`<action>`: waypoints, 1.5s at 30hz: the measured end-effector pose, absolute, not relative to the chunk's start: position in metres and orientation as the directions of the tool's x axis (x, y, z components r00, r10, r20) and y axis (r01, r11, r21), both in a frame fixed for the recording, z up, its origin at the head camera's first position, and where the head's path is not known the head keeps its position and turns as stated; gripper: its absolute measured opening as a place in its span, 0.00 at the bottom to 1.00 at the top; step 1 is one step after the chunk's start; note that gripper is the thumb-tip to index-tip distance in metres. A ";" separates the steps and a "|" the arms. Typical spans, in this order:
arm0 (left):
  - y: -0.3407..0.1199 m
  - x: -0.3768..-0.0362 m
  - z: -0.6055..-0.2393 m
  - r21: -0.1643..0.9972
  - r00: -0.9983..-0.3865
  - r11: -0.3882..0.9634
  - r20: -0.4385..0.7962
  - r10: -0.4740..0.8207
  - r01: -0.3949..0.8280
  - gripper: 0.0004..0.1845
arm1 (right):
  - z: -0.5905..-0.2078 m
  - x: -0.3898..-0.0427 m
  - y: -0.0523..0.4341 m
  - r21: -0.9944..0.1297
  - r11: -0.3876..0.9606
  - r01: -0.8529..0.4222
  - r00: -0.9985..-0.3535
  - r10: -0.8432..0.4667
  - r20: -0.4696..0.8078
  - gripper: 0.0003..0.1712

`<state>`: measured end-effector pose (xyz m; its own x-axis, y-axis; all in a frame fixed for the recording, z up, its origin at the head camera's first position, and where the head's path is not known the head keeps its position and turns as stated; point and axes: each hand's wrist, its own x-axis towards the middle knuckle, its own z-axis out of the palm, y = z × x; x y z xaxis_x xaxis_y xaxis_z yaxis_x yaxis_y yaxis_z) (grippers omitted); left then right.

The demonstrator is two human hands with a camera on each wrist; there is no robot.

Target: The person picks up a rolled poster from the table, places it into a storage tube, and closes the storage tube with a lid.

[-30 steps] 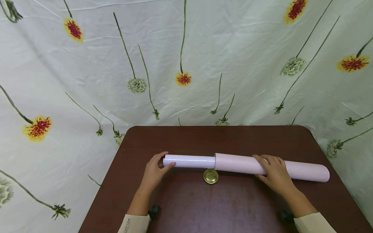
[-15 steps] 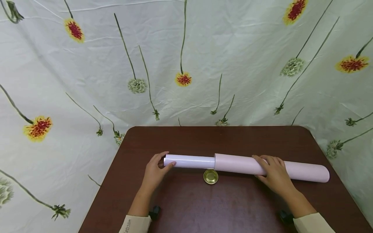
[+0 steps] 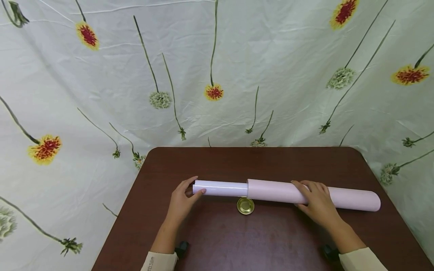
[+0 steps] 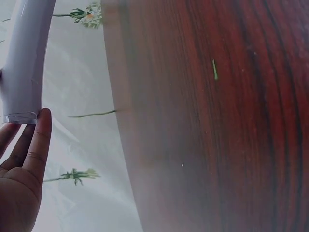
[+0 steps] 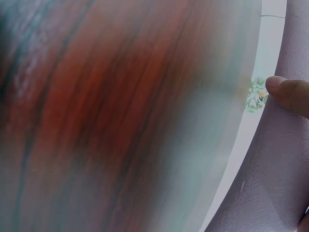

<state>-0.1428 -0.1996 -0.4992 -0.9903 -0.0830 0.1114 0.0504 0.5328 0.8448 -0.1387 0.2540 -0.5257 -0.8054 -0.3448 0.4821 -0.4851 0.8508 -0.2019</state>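
**Table, Cloth and a Gold Lid**

A dark brown wooden table [image 3: 278,241] with rounded far corners fills the lower middle of the head view. A small round gold lid [image 3: 245,206] lies on it near the centre. A pale cloth [image 3: 217,75] printed with long-stemmed red-and-yellow and whitish flowers covers the upper frame and runs down both sides. Two small black objects, too small to tell, sit at the table's near edge, lower left [image 3: 181,248] and lower right [image 3: 328,252].
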 end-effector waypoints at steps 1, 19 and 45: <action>-0.199 -0.143 -0.500 0.847 -0.990 0.530 0.113 -0.086 0.051 0.33 | -0.526 -0.139 0.254 -0.201 0.850 -0.487 -0.804 -0.346 0.484 0.51; -0.194 -0.140 -0.501 0.869 -0.988 0.493 0.103 -0.119 0.031 0.31 | -0.528 -0.138 0.251 -0.206 0.853 -0.479 -0.814 -0.344 0.469 0.52; -0.186 -0.137 -0.505 0.889 -0.989 0.453 0.120 -0.087 0.068 0.28 | -0.531 -0.135 0.241 -0.233 0.851 -0.471 -0.821 -0.325 0.470 0.52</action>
